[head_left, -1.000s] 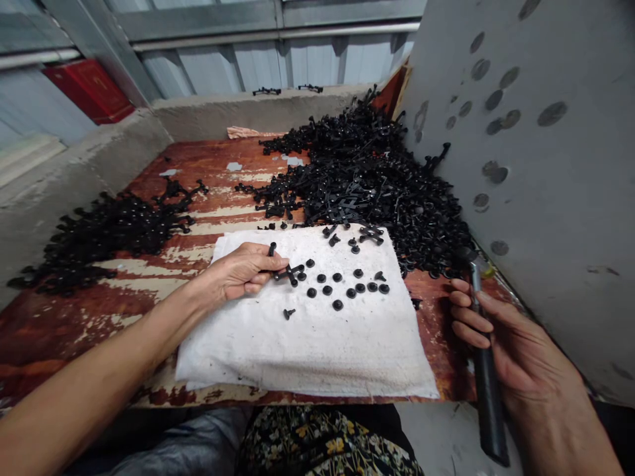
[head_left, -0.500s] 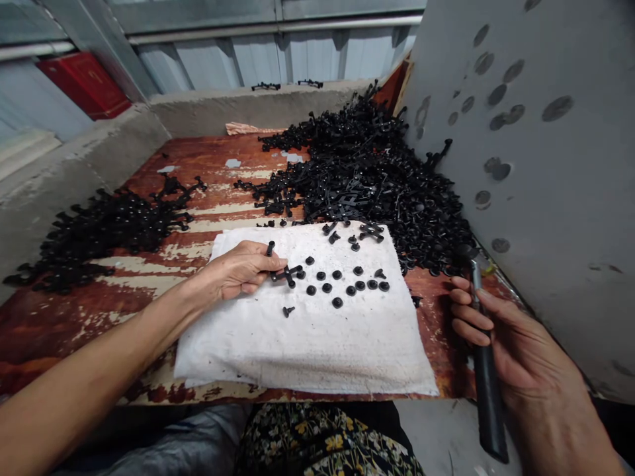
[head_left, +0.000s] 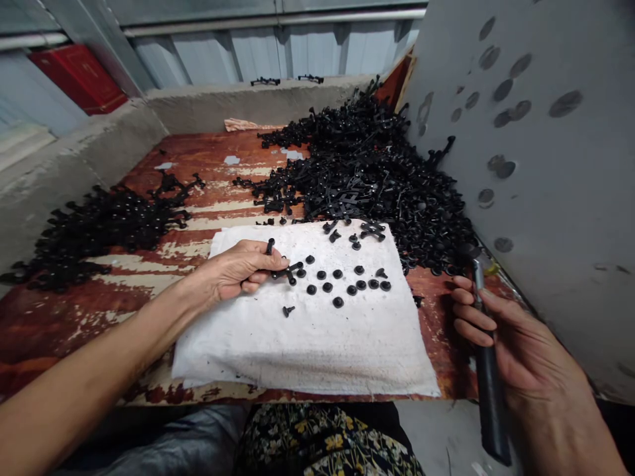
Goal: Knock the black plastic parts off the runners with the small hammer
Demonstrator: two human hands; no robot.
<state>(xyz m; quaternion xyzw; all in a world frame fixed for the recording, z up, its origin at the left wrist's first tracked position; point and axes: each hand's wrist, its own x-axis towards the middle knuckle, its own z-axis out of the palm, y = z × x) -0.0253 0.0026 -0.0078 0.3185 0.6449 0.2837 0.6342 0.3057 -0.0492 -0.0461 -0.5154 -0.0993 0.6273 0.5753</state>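
left grip (head_left: 244, 268) pinches protruding black bracket (head_left: 288, 271)

Two black piles (head_left: 367, 178), one black-handled tool (head_left: 489, 390), one cloth (head_left: 317, 350)

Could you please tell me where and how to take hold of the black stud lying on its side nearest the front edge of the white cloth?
I'd probably pinch the black stud by its thin stem, from above and the right: the stem points right, away from the wide head, while the left hand is beyond and to the left.
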